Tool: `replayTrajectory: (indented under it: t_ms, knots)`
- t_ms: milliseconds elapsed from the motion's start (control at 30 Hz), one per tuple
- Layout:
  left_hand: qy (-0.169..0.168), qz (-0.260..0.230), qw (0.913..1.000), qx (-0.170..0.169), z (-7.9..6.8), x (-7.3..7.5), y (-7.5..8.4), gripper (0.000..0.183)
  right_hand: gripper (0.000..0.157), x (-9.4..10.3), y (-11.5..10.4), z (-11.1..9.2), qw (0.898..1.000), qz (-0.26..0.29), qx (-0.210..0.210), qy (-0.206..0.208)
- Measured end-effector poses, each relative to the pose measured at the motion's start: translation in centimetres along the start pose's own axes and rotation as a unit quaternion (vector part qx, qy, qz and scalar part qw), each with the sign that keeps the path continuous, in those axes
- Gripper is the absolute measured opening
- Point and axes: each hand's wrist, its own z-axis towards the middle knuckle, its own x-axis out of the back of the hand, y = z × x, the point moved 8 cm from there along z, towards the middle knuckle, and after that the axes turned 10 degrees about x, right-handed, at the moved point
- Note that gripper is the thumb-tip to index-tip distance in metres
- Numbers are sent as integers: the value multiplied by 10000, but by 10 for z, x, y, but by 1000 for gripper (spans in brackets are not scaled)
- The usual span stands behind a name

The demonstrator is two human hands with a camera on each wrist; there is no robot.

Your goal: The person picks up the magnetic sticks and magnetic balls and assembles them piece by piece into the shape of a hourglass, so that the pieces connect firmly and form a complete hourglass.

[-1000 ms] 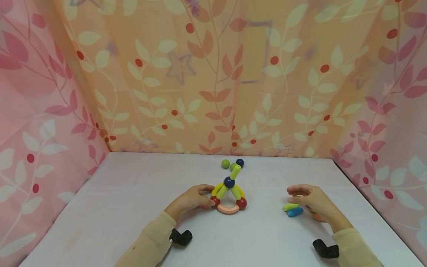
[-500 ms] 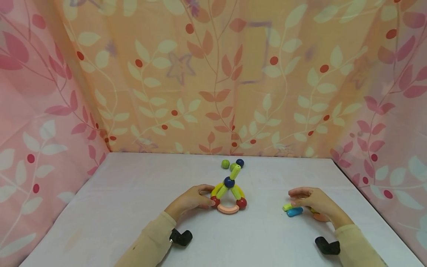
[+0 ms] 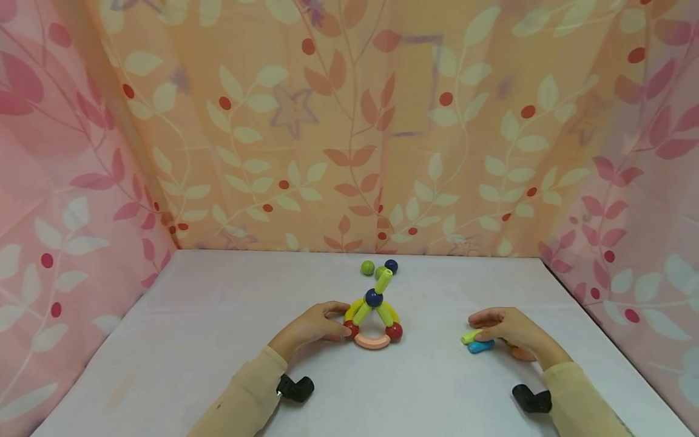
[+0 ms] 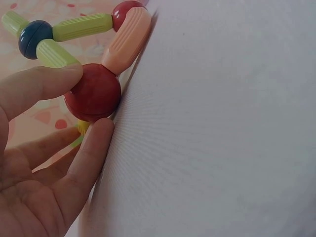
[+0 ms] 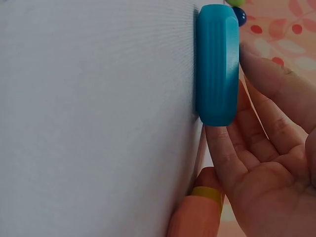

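Note:
My left hand [image 3: 312, 326] pinches a red ball [image 4: 94, 93] between thumb and fingers. The ball is a lower corner of a stick-and-ball figure standing on the table: light green sticks [image 4: 83, 26], a dark blue ball [image 3: 374, 297], a second red ball [image 3: 394, 331], yellow curved sticks and a peach curved stick [image 3: 372, 342]. One green stick [image 3: 384, 281] slants up from the blue ball. At the right, my right hand [image 3: 508, 326] hovers with relaxed fingers over a blue stick [image 5: 217, 66] and a light green stick [image 3: 471, 337]. Whether its thumb touches them is hard to tell.
Orange and yellow pieces [image 5: 197, 212] lie under and beside the right hand, partly hidden. Behind the figure are two green balls [image 3: 368, 267] and a dark blue ball [image 3: 391, 266]. Patterned cloth [image 3: 349, 121] surrounds the white table [image 3: 218, 285] at the back and sides.
My right hand has lowered slightly toward the green and blue sticks. The left hand and the figure hold still; the head view has shifted a little.

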Motion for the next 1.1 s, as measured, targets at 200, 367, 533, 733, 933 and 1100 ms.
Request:
replayTrajectory:
  t_ms: [200, 367, 533, 733, 933, 1100]
  knots:
    - [24, 2, 10000, -4, 0, 1, 0, 65, 48, 0, 3, 3, 9998, -105, -130, 102]
    - [5, 31, 10000, -13, 0, 2, 0, 65, 50, -3, 6, 5, 9994, 30, -271, 225]
    - [22, 29, 10000, -46, -1, 4, 0, 65, 51, -6, 3, 8, 9990, -53, -299, 336]
    - [1, -14, 10000, -73, -3, 5, -1, 65, 38, -9, -7, 10, 9974, -641, -128, 314]
    - [15, 62, 10000, -34, -4, 3, 1, 64, 37, -10, -18, 10, 9941, -1028, -3, 341]
    - [14, 93, 10000, -17, -5, -1, 5, 62, 44, -15, -28, 11, 9946, -1024, 143, 126]
